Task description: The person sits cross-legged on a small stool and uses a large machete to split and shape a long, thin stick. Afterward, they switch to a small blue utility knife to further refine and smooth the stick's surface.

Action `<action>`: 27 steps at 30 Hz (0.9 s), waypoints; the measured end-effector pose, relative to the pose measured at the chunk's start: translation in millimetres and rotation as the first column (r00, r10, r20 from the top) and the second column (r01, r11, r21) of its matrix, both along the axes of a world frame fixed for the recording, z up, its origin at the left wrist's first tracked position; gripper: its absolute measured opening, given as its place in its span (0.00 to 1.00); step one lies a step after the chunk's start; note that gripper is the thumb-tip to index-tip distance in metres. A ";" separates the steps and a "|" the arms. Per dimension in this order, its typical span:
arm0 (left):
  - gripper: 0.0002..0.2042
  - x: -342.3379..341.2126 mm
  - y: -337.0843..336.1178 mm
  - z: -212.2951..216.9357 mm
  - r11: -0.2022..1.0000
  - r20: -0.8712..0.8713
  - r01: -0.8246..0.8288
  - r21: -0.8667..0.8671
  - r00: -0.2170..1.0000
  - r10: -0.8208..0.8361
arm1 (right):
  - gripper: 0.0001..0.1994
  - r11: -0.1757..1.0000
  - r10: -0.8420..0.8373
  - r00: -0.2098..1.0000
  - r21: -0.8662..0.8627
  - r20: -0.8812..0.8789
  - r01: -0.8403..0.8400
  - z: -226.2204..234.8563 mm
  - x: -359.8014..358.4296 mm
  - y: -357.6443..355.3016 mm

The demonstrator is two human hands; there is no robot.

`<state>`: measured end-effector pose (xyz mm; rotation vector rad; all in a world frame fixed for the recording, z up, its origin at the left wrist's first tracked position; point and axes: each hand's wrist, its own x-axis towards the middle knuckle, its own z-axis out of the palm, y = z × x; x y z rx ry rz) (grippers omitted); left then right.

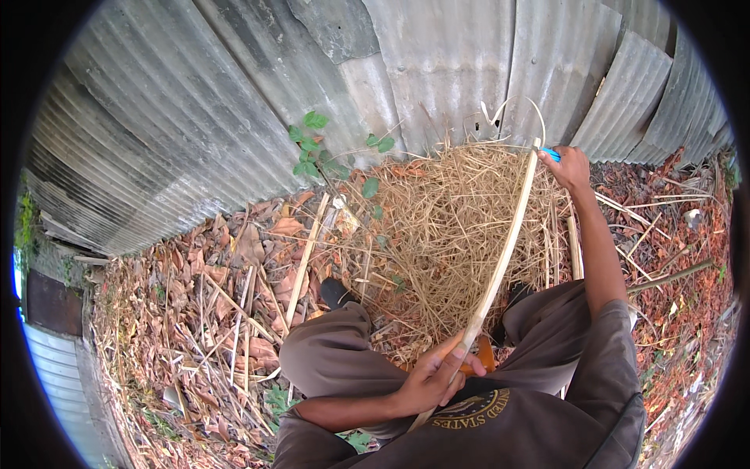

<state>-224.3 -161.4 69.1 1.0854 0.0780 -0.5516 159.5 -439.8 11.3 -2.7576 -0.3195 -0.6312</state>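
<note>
A long pale bamboo strip (508,242) slants from my lap up toward the metal fence. Its near part is gripped by my left hand (430,379), fingers wrapped round it close to my body. At the far end my right hand (572,168) is closed on a blue-handled knife (551,154), held against the strip's tip; its blade barely shows. A thin curled shaving (539,113) rises from that tip. Just beside my left hand is an orange object (486,354), partly hidden, whose kind I cannot make out.
A heap of straw-like shavings (445,234) lies between my feet and the corrugated metal fence (445,70). Dry leaves (211,313) and loose cut strips (306,262) cover the ground at left. A green-leaved plant (308,148) stands by the fence. At right lies a stick (672,276).
</note>
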 end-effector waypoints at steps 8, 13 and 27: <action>0.23 0.3 5.1 -19.9 0.990 0.229 -0.134 -0.054 0.963 0.143 | 0.44 0.884 -0.418 0.850 0.071 -0.320 0.462 0.2 -20.7 -71.5; 0.23 34.2 17.1 -1.4 0.964 0.168 -0.267 0.008 0.950 0.262 | 0.40 0.972 -0.140 0.923 0.128 -0.359 0.197 73.6 -62.4 -8.4; 0.18 87.5 24.3 50.5 0.963 0.026 -0.267 0.034 0.963 0.266 | 0.37 0.836 0.543 0.836 0.147 -0.079 -0.529 89.0 -148.8 138.3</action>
